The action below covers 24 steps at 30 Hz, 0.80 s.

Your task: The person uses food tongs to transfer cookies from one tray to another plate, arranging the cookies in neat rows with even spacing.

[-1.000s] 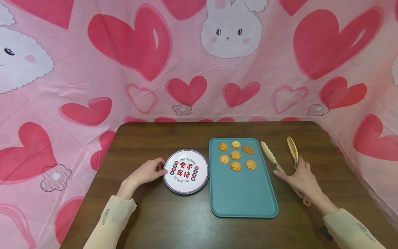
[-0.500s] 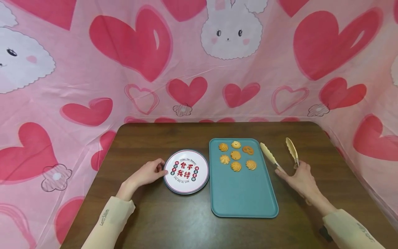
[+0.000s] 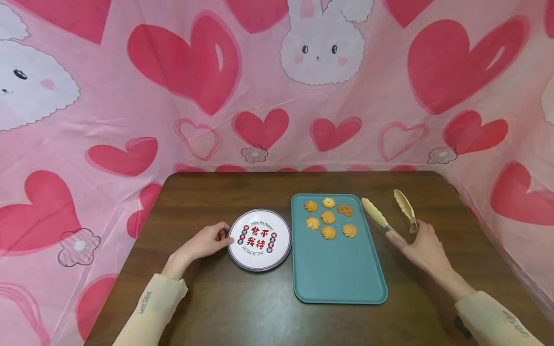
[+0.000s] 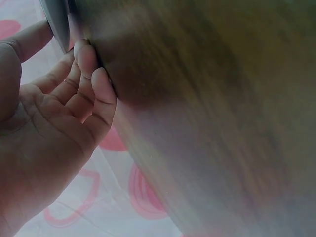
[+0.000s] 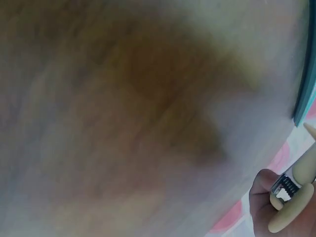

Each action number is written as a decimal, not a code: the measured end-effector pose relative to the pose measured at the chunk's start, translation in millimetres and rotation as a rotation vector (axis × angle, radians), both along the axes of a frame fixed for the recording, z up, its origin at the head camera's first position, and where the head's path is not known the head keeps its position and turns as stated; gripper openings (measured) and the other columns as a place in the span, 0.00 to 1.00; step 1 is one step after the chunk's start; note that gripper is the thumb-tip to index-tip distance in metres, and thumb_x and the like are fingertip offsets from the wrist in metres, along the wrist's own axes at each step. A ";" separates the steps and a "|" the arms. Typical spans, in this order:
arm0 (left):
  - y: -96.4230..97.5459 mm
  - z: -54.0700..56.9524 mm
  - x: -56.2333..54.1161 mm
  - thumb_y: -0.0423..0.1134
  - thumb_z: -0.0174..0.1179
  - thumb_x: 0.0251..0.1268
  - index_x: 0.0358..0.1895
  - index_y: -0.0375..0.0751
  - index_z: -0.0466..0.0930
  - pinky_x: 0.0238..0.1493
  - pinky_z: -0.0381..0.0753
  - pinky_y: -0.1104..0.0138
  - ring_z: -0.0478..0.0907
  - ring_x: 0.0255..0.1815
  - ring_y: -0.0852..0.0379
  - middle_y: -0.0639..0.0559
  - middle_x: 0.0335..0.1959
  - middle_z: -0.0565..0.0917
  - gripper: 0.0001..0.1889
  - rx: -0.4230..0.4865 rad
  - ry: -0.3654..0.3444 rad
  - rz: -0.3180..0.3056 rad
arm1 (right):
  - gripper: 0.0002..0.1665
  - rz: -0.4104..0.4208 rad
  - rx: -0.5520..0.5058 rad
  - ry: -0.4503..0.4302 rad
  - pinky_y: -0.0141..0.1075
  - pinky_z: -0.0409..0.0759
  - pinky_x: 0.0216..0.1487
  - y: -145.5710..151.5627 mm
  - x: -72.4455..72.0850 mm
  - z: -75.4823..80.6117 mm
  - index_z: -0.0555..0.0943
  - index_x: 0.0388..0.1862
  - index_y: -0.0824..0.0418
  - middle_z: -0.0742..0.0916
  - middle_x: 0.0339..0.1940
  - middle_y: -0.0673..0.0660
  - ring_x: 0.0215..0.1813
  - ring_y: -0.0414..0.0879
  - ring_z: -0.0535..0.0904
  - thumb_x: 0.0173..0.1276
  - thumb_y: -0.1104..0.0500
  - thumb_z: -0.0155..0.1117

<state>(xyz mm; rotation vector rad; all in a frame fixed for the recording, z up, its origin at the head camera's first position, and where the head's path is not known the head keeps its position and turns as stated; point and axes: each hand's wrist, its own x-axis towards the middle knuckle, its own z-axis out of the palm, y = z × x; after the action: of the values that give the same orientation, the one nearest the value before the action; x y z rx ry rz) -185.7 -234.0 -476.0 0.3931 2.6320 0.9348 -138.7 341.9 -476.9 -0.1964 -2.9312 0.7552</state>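
Note:
My left hand [image 3: 205,242] holds the left rim of a round white plate [image 3: 259,257] with red lettering and a dark edge. Its thumb lies on top of the rim and the fingertips are at the underside, as the left wrist view shows at the plate's edge [image 4: 58,27]. To the right of the tray, my right hand [image 3: 426,250] grips a pair of tongs [image 3: 374,212] with cream tips and metal arms. The tips point away from me and stand spread. In the right wrist view the handle end [image 5: 294,210] lies in the palm, showing a spring.
Between the hands lies a teal tray [image 3: 337,274]. Several cookies [image 3: 327,217], mostly swirled, and a pretzel-shaped one [image 3: 345,210] sit on its far half. The brown wooden table [image 3: 225,307] meets a pink heart-patterned cloth [image 3: 259,86] at the back and sides.
My right hand has closed further round the tongs, whose ring end is now hidden, and the tips have drawn slightly nearer each other. The left hand, plate and tray keep their places.

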 end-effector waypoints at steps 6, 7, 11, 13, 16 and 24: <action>0.1 0.0 0.9 0.43 0.66 0.67 0.53 0.41 0.77 0.32 0.72 0.64 0.72 0.31 0.55 0.52 0.30 0.74 0.17 0.005 0.002 0.002 | 0.59 0.033 0.028 0.009 0.67 0.72 0.44 3.3 -1.8 9.8 0.66 0.65 0.76 0.78 0.51 0.77 0.50 0.76 0.75 0.58 0.28 0.67; -0.1 -0.2 0.8 0.43 0.66 0.67 0.53 0.41 0.77 0.32 0.72 0.64 0.72 0.31 0.55 0.52 0.30 0.74 0.17 0.005 0.002 0.003 | 0.59 0.040 0.032 0.003 0.67 0.72 0.43 4.5 -2.1 11.4 0.66 0.65 0.76 0.79 0.51 0.77 0.50 0.76 0.76 0.58 0.27 0.67; -1.1 -1.0 -0.2 0.43 0.66 0.67 0.54 0.41 0.77 0.32 0.71 0.64 0.71 0.31 0.55 0.52 0.30 0.74 0.17 0.005 0.001 0.006 | 0.57 0.083 0.050 -0.017 0.64 0.74 0.40 9.8 -5.8 19.8 0.67 0.63 0.74 0.82 0.46 0.74 0.45 0.71 0.79 0.57 0.27 0.67; -1.1 -0.8 0.0 0.43 0.66 0.67 0.54 0.41 0.77 0.32 0.71 0.64 0.71 0.31 0.55 0.52 0.30 0.74 0.17 0.005 0.002 0.008 | 0.55 0.114 0.072 -0.016 0.62 0.74 0.39 12.6 -8.4 24.0 0.68 0.62 0.72 0.83 0.43 0.70 0.43 0.67 0.79 0.58 0.27 0.67; -0.5 0.2 1.3 0.43 0.66 0.66 0.53 0.41 0.77 0.31 0.71 0.65 0.71 0.31 0.56 0.52 0.30 0.74 0.17 0.008 0.007 0.003 | 0.51 0.152 0.111 -0.006 0.60 0.74 0.39 14.8 -11.9 30.5 0.69 0.61 0.70 0.83 0.41 0.66 0.42 0.64 0.80 0.59 0.28 0.66; -0.5 -1.2 1.3 0.43 0.67 0.66 0.53 0.41 0.77 0.32 0.72 0.64 0.71 0.31 0.56 0.52 0.30 0.75 0.17 0.013 -0.001 0.013 | 0.48 0.231 0.192 0.013 0.63 0.74 0.39 11.4 -24.5 44.8 0.70 0.64 0.63 0.85 0.48 0.66 0.46 0.66 0.81 0.62 0.28 0.63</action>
<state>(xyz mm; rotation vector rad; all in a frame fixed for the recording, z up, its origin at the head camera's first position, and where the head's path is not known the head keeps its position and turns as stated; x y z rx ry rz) -184.4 -234.4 -477.2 0.3792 2.6313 0.9568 -163.3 353.3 -432.1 0.1660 -3.0224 0.4923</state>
